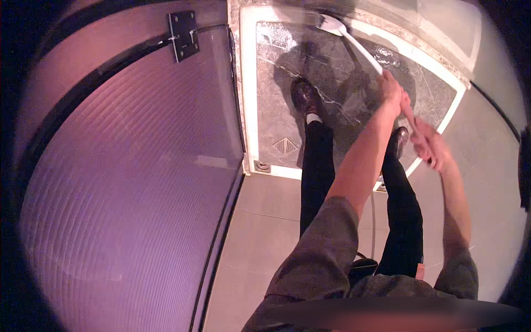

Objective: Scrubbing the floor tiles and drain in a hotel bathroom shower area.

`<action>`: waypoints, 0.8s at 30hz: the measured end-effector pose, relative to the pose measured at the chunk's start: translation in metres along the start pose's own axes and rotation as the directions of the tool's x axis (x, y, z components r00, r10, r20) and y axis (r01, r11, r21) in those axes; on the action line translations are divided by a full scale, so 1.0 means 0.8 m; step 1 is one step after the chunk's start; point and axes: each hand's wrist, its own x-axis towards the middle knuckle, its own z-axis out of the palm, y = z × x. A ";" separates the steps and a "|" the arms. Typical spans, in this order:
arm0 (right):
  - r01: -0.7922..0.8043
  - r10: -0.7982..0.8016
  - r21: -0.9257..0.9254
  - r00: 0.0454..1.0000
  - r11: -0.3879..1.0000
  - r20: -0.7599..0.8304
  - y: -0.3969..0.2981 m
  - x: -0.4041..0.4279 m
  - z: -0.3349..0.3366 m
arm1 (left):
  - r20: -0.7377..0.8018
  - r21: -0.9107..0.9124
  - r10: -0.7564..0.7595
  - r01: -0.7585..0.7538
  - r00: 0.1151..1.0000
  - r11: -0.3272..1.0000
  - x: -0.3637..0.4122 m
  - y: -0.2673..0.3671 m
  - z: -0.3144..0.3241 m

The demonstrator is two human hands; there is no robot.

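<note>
A white long-handled scrubbing brush (363, 52) slants across the upper right, its head against the far edge of the floor by the white border. My left hand (392, 92) grips the middle of its handle. Lower down, my right hand (430, 143) is wrapped around the handle's near end and looks slightly blurred. Under the brush spreads a dark marbled stone floor (269, 99) with wet, shiny patches. The bristles are mostly hidden from this angle.
A ribbed glass door (124, 186) with a black metal hinge (183, 36) fills the left side. My left shoe (306, 97) and right shoe (400, 139) stand on the dark floor. A diamond-shaped drain grate (285, 145) lies near a white border strip (249, 83).
</note>
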 end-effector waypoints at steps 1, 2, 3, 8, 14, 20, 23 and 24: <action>0.010 -0.010 -0.064 1.000 0.998 -0.009 -0.025 0.010 0.004 | -0.003 -0.040 0.059 -0.059 0.998 0.997 0.011 0.016 0.013; 0.038 -0.037 -0.122 0.999 0.992 0.009 -0.044 0.030 0.025 | 0.015 -0.019 0.169 -0.169 0.986 0.986 0.025 0.051 0.005; 0.066 -0.063 -0.179 0.998 0.982 0.021 -0.062 0.054 0.045 | 0.008 -0.049 0.261 -0.260 0.965 0.964 0.031 0.091 -0.003; 0.127 -0.081 -0.197 0.970 0.972 0.228 -0.090 0.089 0.100 | 0.104 -0.015 0.187 -0.187 0.977 0.982 0.016 0.200 -0.020; -0.022 -0.011 -0.264 0.993 0.964 -0.121 -0.075 0.006 0.056 | 0.015 -0.111 -0.048 0.050 0.999 0.993 -0.009 0.074 0.027; 0.012 0.013 -0.154 0.987 0.988 0.160 -0.090 0.096 0.116 | 0.107 0.123 0.196 -0.209 0.975 0.970 0.020 0.224 -0.051; -0.028 0.029 -0.010 0.999 1.000 0.045 -0.058 0.018 0.135 | 0.063 0.219 0.252 -0.260 0.966 0.941 -0.033 0.150 -0.046; -0.100 0.091 0.108 0.992 0.989 0.093 -0.049 0.004 0.126 | -0.019 0.119 0.111 -0.108 0.994 0.987 -0.040 0.131 -0.036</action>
